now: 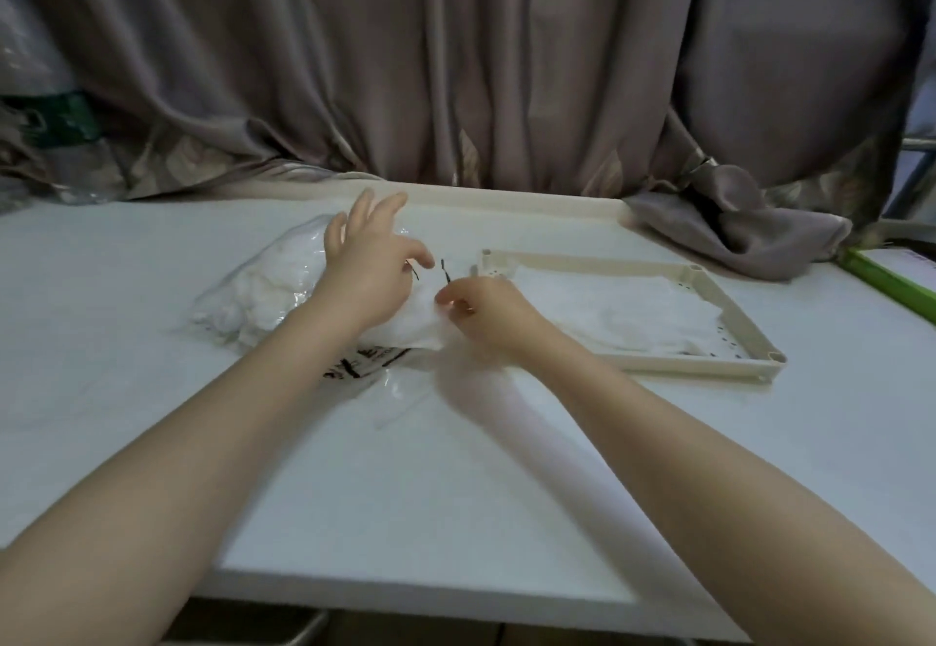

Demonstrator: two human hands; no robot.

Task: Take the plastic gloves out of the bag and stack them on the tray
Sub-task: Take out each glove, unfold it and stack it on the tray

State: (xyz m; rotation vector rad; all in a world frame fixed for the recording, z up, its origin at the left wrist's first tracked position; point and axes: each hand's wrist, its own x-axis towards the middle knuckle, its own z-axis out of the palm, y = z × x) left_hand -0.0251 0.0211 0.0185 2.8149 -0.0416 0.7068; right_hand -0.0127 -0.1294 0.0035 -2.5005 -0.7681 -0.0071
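While our left hand (367,273) rests on the clear plastic bag (263,291) of gloves with its fingers spread and loose, gripping nothing that we can make out, our right hand (483,308) has its fingers curled in a pinch on a thin white plastic glove (415,324) at the bag's mouth, between the bag and the tray (729,308). The bag lies on the white counter (126,367), left of the cream tray, which already carries a flat layer of gloves (608,306); more of them are still bunched in the bag. The film is flimsy and clingy, so we judge that a pull may drag out several gloves at once, or tow the whole bag along if our left hand lets up; a glove may also crumple or fold on landing and spoil the stack. The tray's low rim sits just beside our right hand and could snag the trailing film if we carry it across too low. The near counter offers broad room, while the grey curtain (456,63) closes off the far edge and a green-edged object (891,285) lies to the right of the tray.
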